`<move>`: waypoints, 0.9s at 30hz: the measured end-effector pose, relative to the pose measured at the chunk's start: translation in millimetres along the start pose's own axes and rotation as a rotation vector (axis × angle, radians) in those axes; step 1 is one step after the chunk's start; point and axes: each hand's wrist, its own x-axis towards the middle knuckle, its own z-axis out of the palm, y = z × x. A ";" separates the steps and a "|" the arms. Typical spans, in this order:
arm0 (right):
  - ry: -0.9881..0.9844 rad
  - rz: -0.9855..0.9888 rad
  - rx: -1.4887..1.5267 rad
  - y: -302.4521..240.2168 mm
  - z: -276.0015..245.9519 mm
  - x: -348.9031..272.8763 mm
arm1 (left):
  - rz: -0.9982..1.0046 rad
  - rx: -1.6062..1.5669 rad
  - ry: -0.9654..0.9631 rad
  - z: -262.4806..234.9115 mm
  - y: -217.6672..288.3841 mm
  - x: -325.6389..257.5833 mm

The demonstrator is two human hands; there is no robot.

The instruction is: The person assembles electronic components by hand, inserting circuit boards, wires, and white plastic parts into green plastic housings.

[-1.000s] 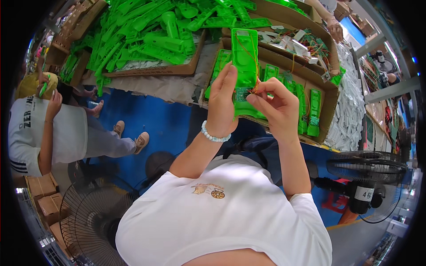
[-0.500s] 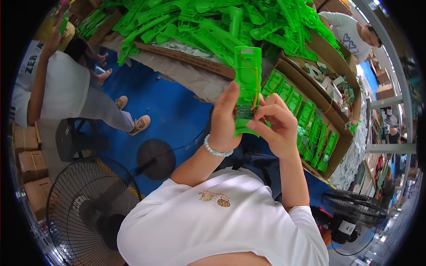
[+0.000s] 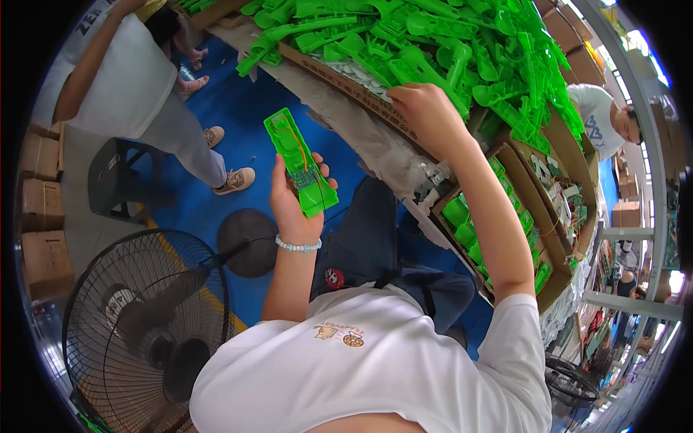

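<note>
My left hand (image 3: pixel 294 211) is closed around a long green plastic shell (image 3: pixel 290 148), tilted, its hollow side up. Inside the shell lie a small green circuit board (image 3: pixel 306 177) and thin orange and dark wires. My right hand (image 3: pixel 427 115) is at the near edge of a cardboard box (image 3: pixel 346 86), its fingertips pressed together over small pale pieces (image 3: pixel 363 78). Whether anything is pinched in them cannot be made out. Behind that hand rises a heap of loose green plastic parts (image 3: pixel 433 36).
Beneath my right forearm stands a carton (image 3: pixel 473 263) of green shells; beside it, another holds boards and wires (image 3: pixel 563 206). A black fan (image 3: pixel 148 325) and a stool (image 3: pixel 119 177) are at left. One person (image 3: pixel 119 86) stands left, another (image 3: pixel 599 119) is at far right.
My left hand has moved left and lower with the green shell, now tilted. My right hand has left the shell and moved up to the box edge. The view has shifted.
</note>
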 end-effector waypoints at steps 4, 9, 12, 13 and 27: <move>-0.268 0.034 -0.225 0.4 9.2 30.4 | -0.010 0.028 0.042 -6.8 7.8 -11.9; -0.386 0.049 -0.008 12.5 5.0 42.3 | -0.047 0.047 0.013 -6.2 9.6 -16.1; -0.418 0.048 0.010 19.2 8.1 45.8 | -0.054 0.082 -0.038 0.8 9.4 -16.2; -0.438 0.044 -0.019 16.4 8.8 46.1 | -0.064 0.088 -0.061 5.0 10.4 -19.2; 0.314 0.299 0.573 -25.6 -57.2 -11.4 | -0.087 0.103 -0.337 63.9 -11.6 -31.2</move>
